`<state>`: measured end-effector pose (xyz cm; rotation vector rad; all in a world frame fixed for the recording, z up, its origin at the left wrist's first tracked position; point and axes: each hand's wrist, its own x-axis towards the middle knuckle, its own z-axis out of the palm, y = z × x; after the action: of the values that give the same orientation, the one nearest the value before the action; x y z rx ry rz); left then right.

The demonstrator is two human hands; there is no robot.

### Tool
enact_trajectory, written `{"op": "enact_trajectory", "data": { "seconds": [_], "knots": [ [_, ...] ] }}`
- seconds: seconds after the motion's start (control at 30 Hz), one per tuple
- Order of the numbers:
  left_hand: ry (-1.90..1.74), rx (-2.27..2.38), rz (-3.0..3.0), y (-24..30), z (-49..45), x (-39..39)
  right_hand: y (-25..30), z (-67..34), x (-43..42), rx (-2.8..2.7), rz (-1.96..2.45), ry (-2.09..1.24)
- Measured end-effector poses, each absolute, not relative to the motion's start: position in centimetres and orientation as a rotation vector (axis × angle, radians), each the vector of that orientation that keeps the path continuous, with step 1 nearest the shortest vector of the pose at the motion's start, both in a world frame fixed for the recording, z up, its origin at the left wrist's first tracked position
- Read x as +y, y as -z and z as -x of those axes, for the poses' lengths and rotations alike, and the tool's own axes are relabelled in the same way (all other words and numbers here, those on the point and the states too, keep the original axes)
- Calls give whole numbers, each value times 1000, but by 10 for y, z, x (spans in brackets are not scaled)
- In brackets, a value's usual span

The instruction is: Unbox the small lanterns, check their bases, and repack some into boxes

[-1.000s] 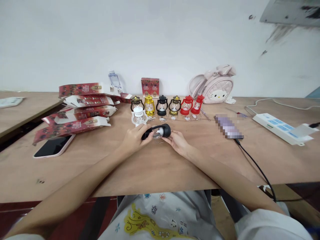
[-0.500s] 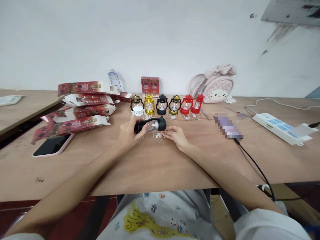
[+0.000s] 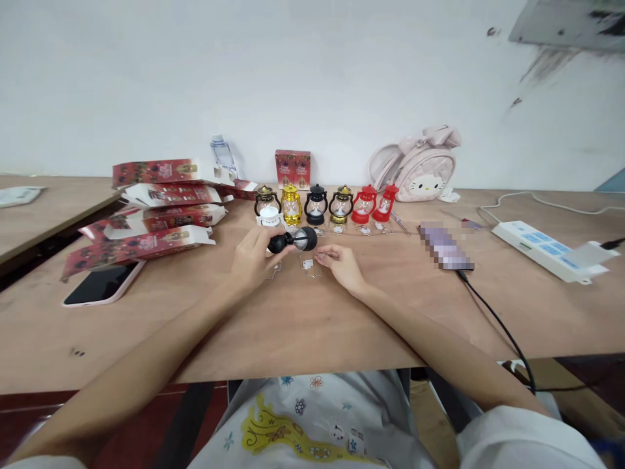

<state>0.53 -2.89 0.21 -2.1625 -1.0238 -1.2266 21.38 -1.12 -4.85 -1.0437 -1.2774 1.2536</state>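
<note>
My left hand (image 3: pixel 254 256) grips a small black toy lantern (image 3: pixel 295 240), held on its side above the wooden table (image 3: pixel 312 326). My right hand (image 3: pixel 340 264) rests on the table just right of it, fingers curled at a small clear plastic piece (image 3: pixel 309 265). Behind stands a row of small lanterns: a white one (image 3: pixel 270 217), a dark gold one (image 3: pixel 266 198), a gold one (image 3: pixel 291 205), a black one (image 3: pixel 316 205), another black-gold one (image 3: pixel 340 205) and two red ones (image 3: pixel 375 204).
Several red cartons (image 3: pixel 151 218) lie stacked at the left beside a phone (image 3: pixel 102 285). A red box (image 3: pixel 293 169), a water bottle (image 3: pixel 222 154) and a pink bag (image 3: pixel 420 165) sit at the back. A power strip (image 3: pixel 547 249) and black cable (image 3: pixel 493 319) lie at the right.
My left hand has carried the black lantern up and to the left. My right hand has let go of it and come down beside the clear piece on the table.
</note>
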Motion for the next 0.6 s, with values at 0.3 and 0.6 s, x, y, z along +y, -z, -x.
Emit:
{"op": "enact_trajectory", "data": {
  "seconds": [0.3,0.6],
  "knots": [
    [1185,-986,2211,-2,-5,-29,41,-211,-16,-1117,1004,-1409],
    [1180,-1050,2240,-5,-6,-30,32,-215,-20,-1121,940,-1323]
  ]
}}
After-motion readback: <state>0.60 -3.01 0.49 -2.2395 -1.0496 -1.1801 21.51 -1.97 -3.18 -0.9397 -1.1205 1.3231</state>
